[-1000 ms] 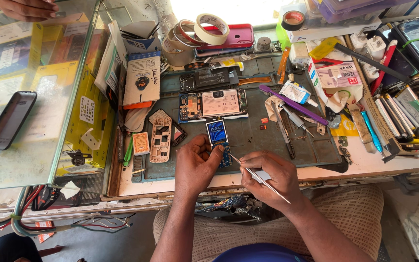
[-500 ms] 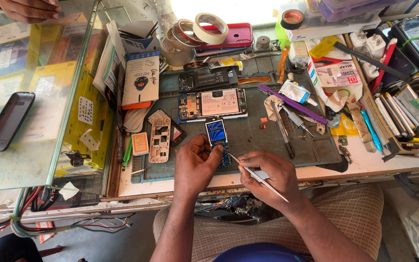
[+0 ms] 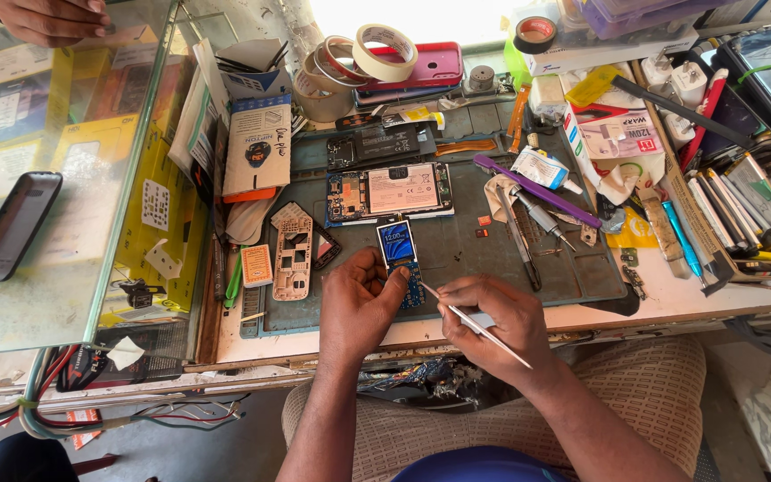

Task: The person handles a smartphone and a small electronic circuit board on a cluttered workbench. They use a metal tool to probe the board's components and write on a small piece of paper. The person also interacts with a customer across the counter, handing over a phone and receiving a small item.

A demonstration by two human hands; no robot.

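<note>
A small phone circuit board with a lit blue screen (image 3: 399, 246) lies on the dark green work mat (image 3: 510, 268). My left hand (image 3: 359, 303) pinches its lower end and holds it down. My right hand (image 3: 497, 321) grips thin metal tweezers (image 3: 479, 328), whose tip touches the board's lower right edge beside my left fingers. Just above lies an opened smartphone (image 3: 390, 192) with its battery showing. To the left sit a beige keypad phone frame (image 3: 294, 254) and a small orange card (image 3: 257, 265).
Tape rolls (image 3: 384, 52), a red phone case (image 3: 435, 62), screwdrivers (image 3: 533, 189) and boxes crowd the bench's back and right. A glass counter (image 3: 55, 295) at left carries a black phone (image 3: 11, 226); another person's hand (image 3: 46, 18) rests at its far corner. Wires hang below.
Both hands stay on the small board; the tweezers' tip has shifted only slightly against the board's lower edge. Nothing else has moved.
</note>
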